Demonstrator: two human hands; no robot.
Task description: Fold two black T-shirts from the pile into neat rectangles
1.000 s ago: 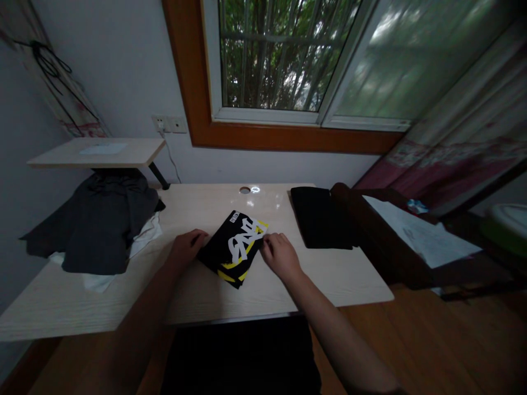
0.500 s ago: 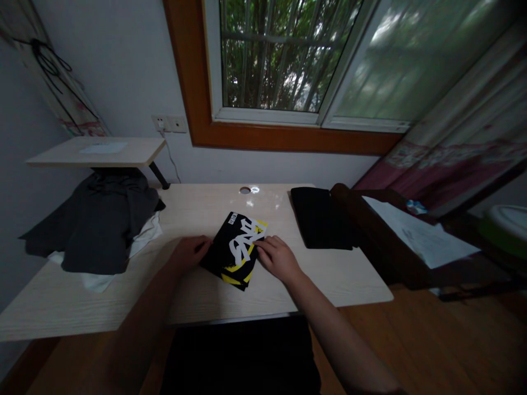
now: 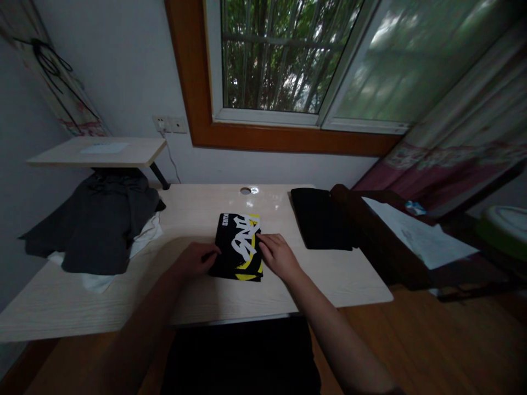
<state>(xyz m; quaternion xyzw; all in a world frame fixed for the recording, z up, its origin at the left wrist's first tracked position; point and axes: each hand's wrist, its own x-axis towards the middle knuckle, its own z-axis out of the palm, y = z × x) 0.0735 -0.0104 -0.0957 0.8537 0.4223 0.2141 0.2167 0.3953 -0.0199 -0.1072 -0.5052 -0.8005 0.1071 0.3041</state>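
A black piece of clothing (image 3: 228,258), folded into a near rectangle with white lettering and yellow print, lies flat on the pale desk (image 3: 263,299). It looks like a T-shirt. At its left edge is my left hand (image 3: 197,259), thumb and fingers closed on the fabric. My right hand (image 3: 280,257) pinches the opposite edge, its fingertips by the white letters. Right of it rests a second folded black garment (image 3: 323,219).
Dark grey clothing (image 3: 102,225) with white cloth under it is heaped at the left, below a raised shelf (image 3: 99,151). A dark chair-like surface with paper (image 3: 415,230) stands at the right. The desk's front edge is close to my lap.
The folded shirt has turned so that its sides now run nearly square to the desk. My left hand has shifted slightly right, and both hands stay at its edges.
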